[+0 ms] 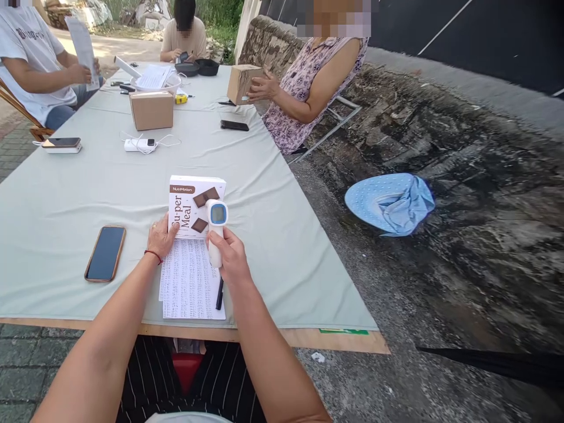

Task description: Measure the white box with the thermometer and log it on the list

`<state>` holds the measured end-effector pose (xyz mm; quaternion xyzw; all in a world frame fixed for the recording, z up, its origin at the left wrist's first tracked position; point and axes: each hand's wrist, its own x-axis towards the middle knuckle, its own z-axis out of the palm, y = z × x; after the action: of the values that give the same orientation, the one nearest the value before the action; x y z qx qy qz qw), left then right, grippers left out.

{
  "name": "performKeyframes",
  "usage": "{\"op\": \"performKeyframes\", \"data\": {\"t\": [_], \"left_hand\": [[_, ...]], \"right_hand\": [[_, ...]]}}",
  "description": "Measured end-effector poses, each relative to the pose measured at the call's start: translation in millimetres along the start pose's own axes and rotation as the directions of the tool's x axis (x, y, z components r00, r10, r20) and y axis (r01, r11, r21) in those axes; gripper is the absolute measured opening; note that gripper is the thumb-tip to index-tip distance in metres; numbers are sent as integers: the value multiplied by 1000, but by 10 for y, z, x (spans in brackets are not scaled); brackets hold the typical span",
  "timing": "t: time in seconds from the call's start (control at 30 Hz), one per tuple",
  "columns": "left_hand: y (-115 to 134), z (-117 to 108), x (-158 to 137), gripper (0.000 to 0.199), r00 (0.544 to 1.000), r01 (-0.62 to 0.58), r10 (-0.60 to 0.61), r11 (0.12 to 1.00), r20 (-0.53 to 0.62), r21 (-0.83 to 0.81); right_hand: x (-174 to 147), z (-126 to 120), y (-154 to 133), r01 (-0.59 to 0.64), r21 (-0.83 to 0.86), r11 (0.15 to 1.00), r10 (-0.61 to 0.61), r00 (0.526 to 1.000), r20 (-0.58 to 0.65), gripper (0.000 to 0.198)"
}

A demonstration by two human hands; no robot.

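Two bare forearms are reaching over the near edge of the cloth-covered table. Three co-workers are sitting around it: one along the left edge, one at the far edge, and one along the right edge. Beyond the right edge, a blue hat is lying on rough stone. One brown carton is standing toward the far edge, left of centre. Printed sheets are lying at the middle of the near edge. At their far end, a white box is covering part of the print. The left hand is pinching its lower left corner, thumb on the front, fingers along the side. Left of that hand, a phone is lying screen up. The right hand is gripping a white thermometer by its handle, fingers wrapping round. Its head is overlapping the box's right side in view; whether they are touching is remaining unclear. Below the right hand, a black pen is lying on the sheets' right margin.
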<state>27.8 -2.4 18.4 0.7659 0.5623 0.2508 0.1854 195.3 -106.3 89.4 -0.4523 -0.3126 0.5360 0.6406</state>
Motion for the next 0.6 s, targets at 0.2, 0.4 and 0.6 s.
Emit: {"op": "performKeyframes", "data": {"t": [0.2,0.4,0.6], "left_hand": [[-44,25,29,62,1000,-11,11,1000,-8,7],[-57,-2,63,63,999,-34,35,999,-29,20],[-73,-33,96,68,999,-34,35,999,-37,24]], "right_hand": [[-425,-134,-111,-4,42,999,6,998,-56,35],[-730,-324,-188,52,-36,998,-57,987,-149,35],[-898,-408,-219,87,-91,992,-99,984,-147,33]]}}
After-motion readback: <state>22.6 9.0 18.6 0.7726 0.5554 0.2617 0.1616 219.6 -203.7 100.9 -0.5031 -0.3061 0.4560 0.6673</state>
